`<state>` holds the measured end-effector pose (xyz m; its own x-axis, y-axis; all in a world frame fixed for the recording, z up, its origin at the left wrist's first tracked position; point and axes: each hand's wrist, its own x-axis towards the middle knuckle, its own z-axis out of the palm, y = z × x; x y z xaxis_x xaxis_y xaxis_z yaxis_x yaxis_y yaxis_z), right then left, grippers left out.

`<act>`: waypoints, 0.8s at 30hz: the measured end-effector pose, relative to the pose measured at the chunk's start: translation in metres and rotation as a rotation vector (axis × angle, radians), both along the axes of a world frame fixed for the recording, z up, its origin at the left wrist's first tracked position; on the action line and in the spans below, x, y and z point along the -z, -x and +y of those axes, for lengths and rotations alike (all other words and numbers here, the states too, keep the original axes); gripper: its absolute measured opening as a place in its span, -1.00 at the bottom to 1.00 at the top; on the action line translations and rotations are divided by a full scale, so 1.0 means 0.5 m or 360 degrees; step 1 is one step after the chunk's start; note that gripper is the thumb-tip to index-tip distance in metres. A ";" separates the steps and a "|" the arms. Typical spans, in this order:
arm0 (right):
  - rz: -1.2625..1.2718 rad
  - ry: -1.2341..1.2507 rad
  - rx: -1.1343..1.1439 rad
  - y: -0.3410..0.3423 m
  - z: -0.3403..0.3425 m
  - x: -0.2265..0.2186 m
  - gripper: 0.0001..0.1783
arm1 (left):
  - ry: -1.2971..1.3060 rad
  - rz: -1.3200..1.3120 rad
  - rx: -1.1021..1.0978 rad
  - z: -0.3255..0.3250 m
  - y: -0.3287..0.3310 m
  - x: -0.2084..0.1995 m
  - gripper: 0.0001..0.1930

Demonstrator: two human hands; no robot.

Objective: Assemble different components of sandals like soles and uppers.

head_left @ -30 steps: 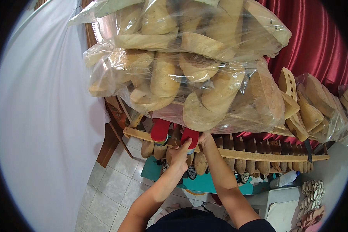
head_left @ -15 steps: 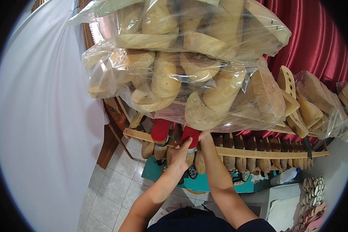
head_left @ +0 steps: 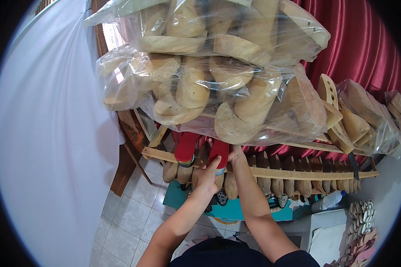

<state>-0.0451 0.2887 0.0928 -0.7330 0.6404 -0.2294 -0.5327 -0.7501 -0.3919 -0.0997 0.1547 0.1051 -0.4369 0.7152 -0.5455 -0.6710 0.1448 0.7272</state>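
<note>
A red slipper (head_left: 219, 151) with a striped band near its lower end sits over the wooden rail between my hands. My left hand (head_left: 206, 176) grips its lower end, thumb laid on the red surface. My right hand (head_left: 235, 154) holds it from the right side, with most of its fingers hidden behind it. Fingertips also show at the slipper's upper left edge. Just to the left, a second red slipper (head_left: 186, 147) with a similar striped band rests on the same rack, touched by neither hand.
Clear plastic bags (head_left: 236, 84) full of wooden shoe lasts overhang my hands. Shoe lasts (head_left: 276, 186) line the wooden rail (head_left: 298, 177). Below stands a teal bench (head_left: 249, 211) with patterned shoes. A white cloth (head_left: 53, 133) hangs at left, and sandals (head_left: 362, 216) are stacked at right.
The view has tilted slightly, and more of both red slippers shows under the bag. Fingertips have come into sight at the held slipper's upper left edge. Both hands keep their hold.
</note>
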 end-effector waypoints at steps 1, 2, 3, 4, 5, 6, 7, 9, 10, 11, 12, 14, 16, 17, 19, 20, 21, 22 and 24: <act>0.0004 0.0002 -0.0001 -0.005 0.000 0.001 -0.45 | -0.0002 0.0032 0.0000 0.001 -0.001 0.001 -0.56; 0.0009 0.0005 -0.0001 -0.016 -0.003 0.004 -0.45 | -0.0002 0.0030 0.0003 0.002 -0.004 0.002 -0.56; 0.0013 0.0009 -0.0001 -0.021 0.001 0.004 -0.45 | -0.0070 0.0007 -0.0025 0.003 -0.008 0.002 -0.56; 0.0019 0.0015 -0.0007 -0.020 -0.006 -0.003 -0.45 | -0.0134 -0.0014 -0.0059 0.002 -0.008 0.002 -0.57; 0.0018 0.0019 -0.0010 -0.019 -0.014 -0.010 -0.45 | -0.0130 -0.0015 -0.0062 0.003 -0.005 0.006 -0.57; -0.0098 0.0013 0.0076 -0.019 -0.022 -0.017 -0.45 | -0.0107 0.0028 -0.0040 0.006 0.001 0.013 -0.57; -0.0213 0.0005 0.0164 -0.019 -0.029 -0.025 -0.45 | -0.0084 0.0071 -0.0015 0.007 0.004 0.016 -0.57; -0.0220 -0.0070 0.0105 -0.016 -0.027 -0.025 -0.48 | -0.0188 0.0077 -0.0027 0.007 0.005 0.020 -0.57; -0.0231 -0.0150 0.0058 -0.019 -0.022 -0.022 -0.51 | -0.0297 0.0078 -0.0028 0.008 0.000 0.014 -0.58; -0.0232 -0.0150 0.0063 -0.018 -0.018 -0.019 -0.51 | -0.0297 0.0078 -0.0023 0.010 -0.004 0.008 -0.58; -0.0316 -0.0164 0.0115 -0.014 -0.015 -0.016 -0.56 | -0.0192 0.0104 -0.0060 0.010 -0.008 0.000 -0.55; -0.0391 -0.0180 0.0150 -0.003 -0.018 -0.014 -0.60 | -0.0086 0.0138 -0.0115 0.007 -0.005 0.005 -0.53; -0.0583 -0.0155 0.0236 0.002 -0.018 -0.011 -0.65 | -0.0097 0.0157 -0.0084 0.013 0.001 0.013 -0.44; -0.0577 -0.0161 0.0238 0.001 -0.017 -0.009 -0.65 | -0.0105 0.0163 -0.0083 0.008 -0.001 0.006 -0.44; -0.0596 -0.0144 0.0253 -0.008 -0.008 -0.004 -0.59 | -0.0073 0.0292 0.0024 -0.005 -0.012 -0.016 -0.24; -0.0588 -0.0148 0.0253 -0.009 -0.012 -0.010 -0.59 | -0.0078 0.0299 0.0023 -0.014 -0.014 -0.017 -0.24; -0.0534 -0.0157 0.0218 -0.012 -0.014 -0.016 -0.61 | -0.0063 0.0373 -0.0048 -0.019 -0.017 -0.015 -0.26; -0.0484 -0.0159 0.0178 -0.016 -0.018 -0.020 -0.62 | -0.0041 0.0443 -0.0122 -0.027 -0.019 -0.014 -0.28; -0.0416 -0.0150 0.0175 -0.022 -0.019 -0.004 -0.61 | -0.0138 0.0322 -0.0123 -0.050 -0.002 0.034 -0.36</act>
